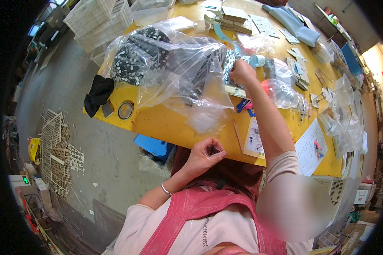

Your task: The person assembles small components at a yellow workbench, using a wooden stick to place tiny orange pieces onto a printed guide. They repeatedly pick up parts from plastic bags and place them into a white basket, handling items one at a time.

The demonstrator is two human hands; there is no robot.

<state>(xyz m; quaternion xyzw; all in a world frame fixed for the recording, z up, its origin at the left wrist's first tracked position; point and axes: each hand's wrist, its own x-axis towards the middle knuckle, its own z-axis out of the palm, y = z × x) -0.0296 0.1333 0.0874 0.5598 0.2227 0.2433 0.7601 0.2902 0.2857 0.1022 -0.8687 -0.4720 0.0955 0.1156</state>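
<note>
My left hand (202,158) is curled in front of the yellow table's near edge, thumb and forefinger meeting in a ring. Something dark shows inside the curl, too small to name. My right hand (243,73) reaches across the table with its fingers bent together at a shiny silver foil packet (229,63). What its fingertips pinch is hidden. Left of it lies a large clear plastic bag (178,63) over black material with white dots (136,53). Below my right wrist are blue-handled scissors (242,105) and a pale strip (235,91).
On the yellow table (157,121) lie a black cloth (98,94), a round tin (125,110), a printed card (254,138), a written sheet (311,144) and several clear bags (281,93). White crates (98,21) stand at far left; a blue bin (153,146) sits below the edge.
</note>
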